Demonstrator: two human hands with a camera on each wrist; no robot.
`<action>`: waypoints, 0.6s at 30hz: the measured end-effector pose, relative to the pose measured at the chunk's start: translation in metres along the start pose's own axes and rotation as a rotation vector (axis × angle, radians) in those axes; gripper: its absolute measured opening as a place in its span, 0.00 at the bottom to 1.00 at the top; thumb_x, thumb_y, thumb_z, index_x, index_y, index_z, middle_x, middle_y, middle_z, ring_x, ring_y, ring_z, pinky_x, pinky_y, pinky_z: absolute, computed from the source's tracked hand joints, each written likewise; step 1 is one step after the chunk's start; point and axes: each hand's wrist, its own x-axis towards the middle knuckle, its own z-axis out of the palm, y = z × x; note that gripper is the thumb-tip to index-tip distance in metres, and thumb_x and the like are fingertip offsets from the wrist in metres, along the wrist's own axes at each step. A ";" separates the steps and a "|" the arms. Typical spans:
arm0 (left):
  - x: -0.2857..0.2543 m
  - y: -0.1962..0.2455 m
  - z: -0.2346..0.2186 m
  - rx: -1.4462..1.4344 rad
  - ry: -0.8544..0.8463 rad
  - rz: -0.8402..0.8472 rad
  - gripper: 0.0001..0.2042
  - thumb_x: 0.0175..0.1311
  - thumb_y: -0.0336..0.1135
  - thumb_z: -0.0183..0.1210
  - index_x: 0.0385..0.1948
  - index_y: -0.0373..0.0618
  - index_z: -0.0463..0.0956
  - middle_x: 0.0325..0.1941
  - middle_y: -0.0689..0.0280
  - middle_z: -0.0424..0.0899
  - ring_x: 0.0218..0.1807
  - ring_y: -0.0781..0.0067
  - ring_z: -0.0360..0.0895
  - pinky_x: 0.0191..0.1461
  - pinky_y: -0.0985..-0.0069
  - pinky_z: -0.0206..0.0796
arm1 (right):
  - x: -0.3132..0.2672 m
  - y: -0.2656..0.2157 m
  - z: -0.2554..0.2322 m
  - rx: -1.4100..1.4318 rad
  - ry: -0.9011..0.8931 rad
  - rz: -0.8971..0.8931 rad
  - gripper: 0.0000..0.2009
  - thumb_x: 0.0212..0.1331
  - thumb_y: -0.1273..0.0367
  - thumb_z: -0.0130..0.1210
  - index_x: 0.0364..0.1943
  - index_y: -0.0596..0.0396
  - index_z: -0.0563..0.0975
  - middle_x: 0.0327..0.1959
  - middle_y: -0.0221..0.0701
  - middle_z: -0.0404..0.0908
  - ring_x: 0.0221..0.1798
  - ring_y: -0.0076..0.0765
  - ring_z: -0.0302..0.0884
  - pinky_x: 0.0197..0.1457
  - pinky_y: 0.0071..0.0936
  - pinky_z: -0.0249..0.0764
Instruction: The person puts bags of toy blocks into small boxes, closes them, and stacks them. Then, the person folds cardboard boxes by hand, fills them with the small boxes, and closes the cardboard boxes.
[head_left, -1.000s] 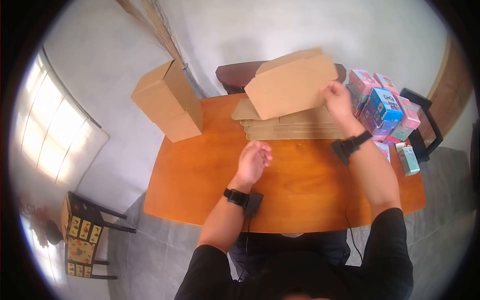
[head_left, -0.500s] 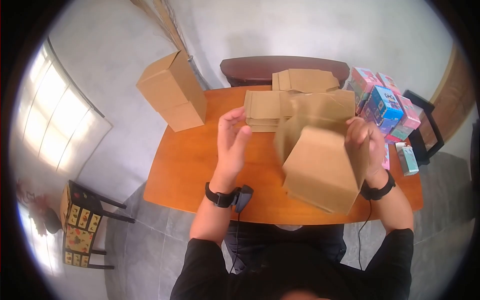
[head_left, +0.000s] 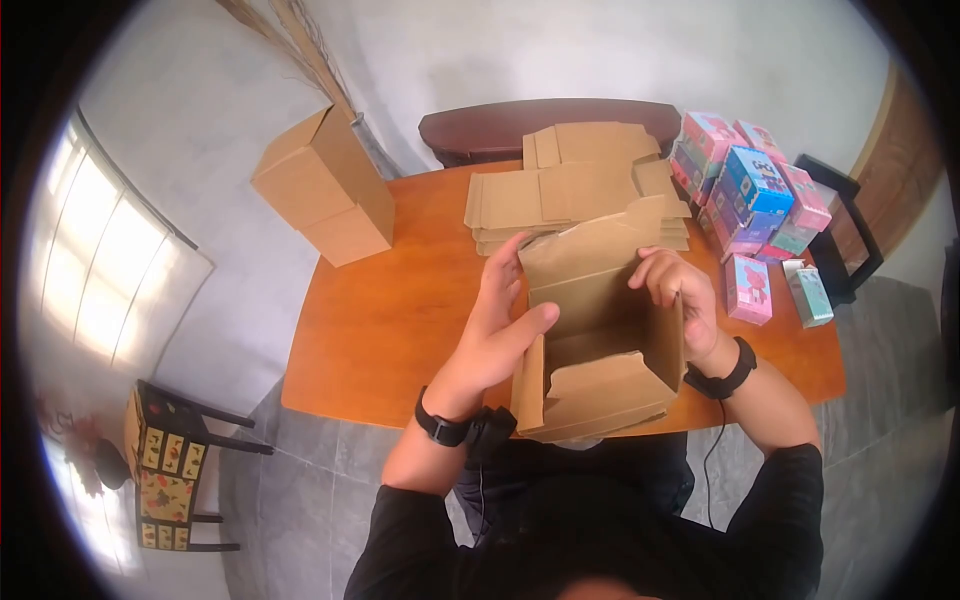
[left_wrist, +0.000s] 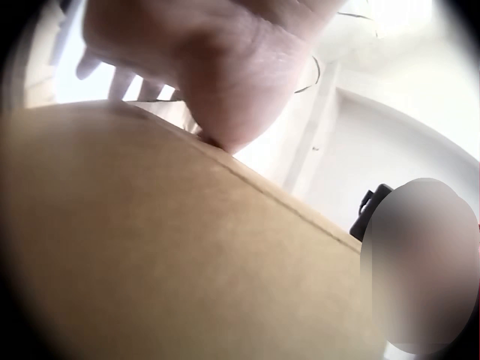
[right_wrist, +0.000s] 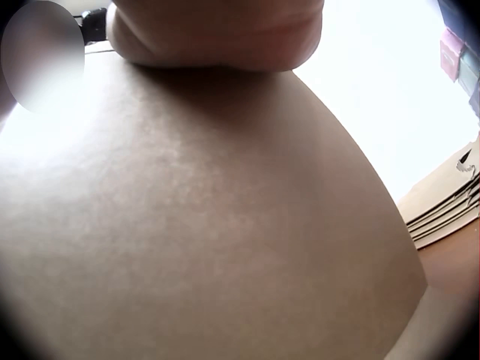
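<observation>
Head view: the box [head_left: 610, 400] lies between the two hands, its open top facing up and its flaps standing or leaning around the opening. It sits over the near edge of the counter [head_left: 400, 340]; whether its base rests there is hidden. The left hand [head_left: 497, 325] is clamped on the left wall, thumb at the top edge and fingers around the far left corner. The right hand [head_left: 685, 290] is clamped on the right wall, its curled fingers reaching over the edge into the opening. Beyond the box lie stacked flat cartons [head_left: 505, 200]. The tall box [head_left: 335, 190] stands at the far left, and the small boxes [head_left: 758, 180] are piled at the far right, with a pink box [head_left: 748, 290] and a teal box [head_left: 811, 297] nearer.

Left wrist view: a broad panel of the box fills the lower part, and the left hand lies above it, its palm touching the creased edge. The fingers are blurred and partly hidden, so their grip cannot be told from here.

Right wrist view: the heel of the right hand meets the top of a box panel. Its fingers are out of sight, while layered edges of the flat cartons show at the right
</observation>
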 end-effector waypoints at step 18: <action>0.028 -0.020 -0.012 -0.222 0.010 -0.023 0.11 0.69 0.23 0.49 0.51 0.38 0.74 0.49 0.66 0.81 0.48 0.79 0.76 0.52 0.81 0.67 | -0.040 -0.017 -0.023 -0.087 -0.100 0.134 0.47 0.32 0.25 0.62 0.43 0.51 0.66 0.78 0.55 0.36 0.78 0.70 0.43 0.75 0.61 0.45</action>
